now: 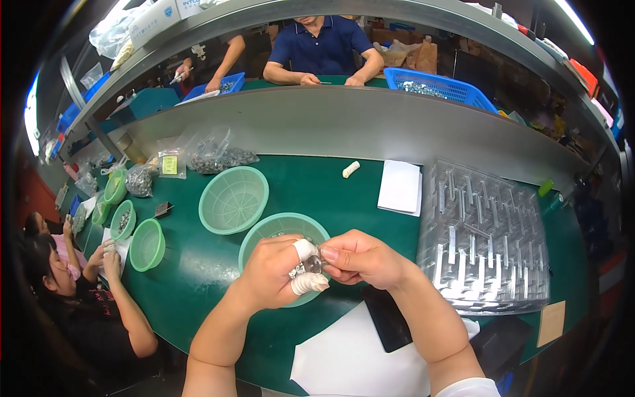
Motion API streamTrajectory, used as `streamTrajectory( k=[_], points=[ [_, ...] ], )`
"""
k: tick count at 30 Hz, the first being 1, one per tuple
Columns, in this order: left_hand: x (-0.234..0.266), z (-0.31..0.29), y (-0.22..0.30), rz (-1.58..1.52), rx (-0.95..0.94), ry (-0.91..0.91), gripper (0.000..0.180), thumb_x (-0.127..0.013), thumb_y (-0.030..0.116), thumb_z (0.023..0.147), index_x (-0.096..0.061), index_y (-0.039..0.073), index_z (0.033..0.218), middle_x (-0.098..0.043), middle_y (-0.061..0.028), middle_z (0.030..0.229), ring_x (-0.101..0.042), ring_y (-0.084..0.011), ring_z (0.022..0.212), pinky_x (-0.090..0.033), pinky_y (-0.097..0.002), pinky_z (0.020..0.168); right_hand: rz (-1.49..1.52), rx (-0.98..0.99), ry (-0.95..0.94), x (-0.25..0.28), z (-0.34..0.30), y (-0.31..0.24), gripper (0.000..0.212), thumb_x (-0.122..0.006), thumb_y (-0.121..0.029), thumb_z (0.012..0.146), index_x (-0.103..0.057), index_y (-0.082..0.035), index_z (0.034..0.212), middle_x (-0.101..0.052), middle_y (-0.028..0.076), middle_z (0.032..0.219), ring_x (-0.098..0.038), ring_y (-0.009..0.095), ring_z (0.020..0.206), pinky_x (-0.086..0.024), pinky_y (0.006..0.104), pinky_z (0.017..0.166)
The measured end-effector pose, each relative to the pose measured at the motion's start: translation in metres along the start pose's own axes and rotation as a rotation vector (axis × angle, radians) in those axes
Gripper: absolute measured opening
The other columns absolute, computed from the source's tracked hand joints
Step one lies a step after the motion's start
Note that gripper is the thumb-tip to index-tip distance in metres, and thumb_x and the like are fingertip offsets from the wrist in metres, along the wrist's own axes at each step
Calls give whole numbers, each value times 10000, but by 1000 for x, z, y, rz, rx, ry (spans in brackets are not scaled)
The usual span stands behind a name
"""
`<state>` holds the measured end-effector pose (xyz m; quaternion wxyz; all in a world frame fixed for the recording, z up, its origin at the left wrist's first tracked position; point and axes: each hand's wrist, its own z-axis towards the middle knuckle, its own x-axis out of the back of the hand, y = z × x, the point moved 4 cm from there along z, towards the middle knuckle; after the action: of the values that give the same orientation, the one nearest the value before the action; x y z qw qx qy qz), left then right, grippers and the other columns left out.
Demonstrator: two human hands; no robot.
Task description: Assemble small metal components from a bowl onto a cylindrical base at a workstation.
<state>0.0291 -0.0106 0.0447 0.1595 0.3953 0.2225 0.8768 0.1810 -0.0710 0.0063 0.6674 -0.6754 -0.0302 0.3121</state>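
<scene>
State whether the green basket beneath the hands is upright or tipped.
Upright: the basket has its round mouth facing up, with the inner wall showing.

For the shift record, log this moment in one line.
left hand: holding small shiny parts | right hand: pinching close beside them | below hands: light green plastic basket | right side: clear plastic compartment tray

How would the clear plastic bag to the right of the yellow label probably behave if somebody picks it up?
The clear plastic bag would probably sag, since its film looks thin and creased. It may feel heavy for its size, because its many small grey parts look metallic. Those parts would likely shift, as they lie loosely heaped.
</scene>
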Motion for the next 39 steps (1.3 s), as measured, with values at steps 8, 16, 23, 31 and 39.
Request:
streamTrajectory(
  k=[8, 16, 23, 31, 39],
  points=[
    [8, 2, 10, 283, -47, -88, 359, -799, 352, 819, -628, 43, 880, -601, -89, 694, -589, -312, 606, -475, -393, 533, -187, -44, 98, -3, -4, -9, 379, -490, -277, 1102, -529, -61, 793, -429, -52, 694, -322, 55, 605, -273, 229, 525],
    [-5, -3, 3, 322, 10, -39, 299, -783, 240, 839, -571, 30, 850, -582, -118, 677, -603, -335, 626, -467, -417, 535, -678, 91, 322, -8, -7, -23, 311, -550, -201, 1063, -591, -11, 819, -511, 19, 655, -402, 112, 604, -369, 297, 543],
    [-7, -1, 5, 13, 231, -29, 169, -645, 150, 942, -565, 9, 895, -613, -144, 711, -593, -392, 641, -459, -422, 564, -905, 350, 419, -12, -10, -29, 207, -582, -125, 1006, -611, -14, 833, -520, 157, 624, -447, 311, 510, -380, 366, 497],
    [-3, -3, 7, -189, 361, -36, 257, -668, 253, 974, -634, 5, 918, -651, -118, 729, -628, -286, 614, -471, -365, 572, -632, 276, 337, -5, -1, -16, 307, -561, -194, 1045, -559, -20, 792, -517, 83, 598, -479, 163, 545, -377, 346, 526],
    [6, -2, 16, 97, 292, -7, 307, -801, 270, 861, -675, 26, 997, -677, -110, 772, -644, -264, 643, -499, -338, 591, -164, 1, 105, -1, 1, -2, 366, -483, -284, 1104, -567, -59, 828, -448, -53, 692, -331, 55, 602, -278, 236, 532]
  ],
)
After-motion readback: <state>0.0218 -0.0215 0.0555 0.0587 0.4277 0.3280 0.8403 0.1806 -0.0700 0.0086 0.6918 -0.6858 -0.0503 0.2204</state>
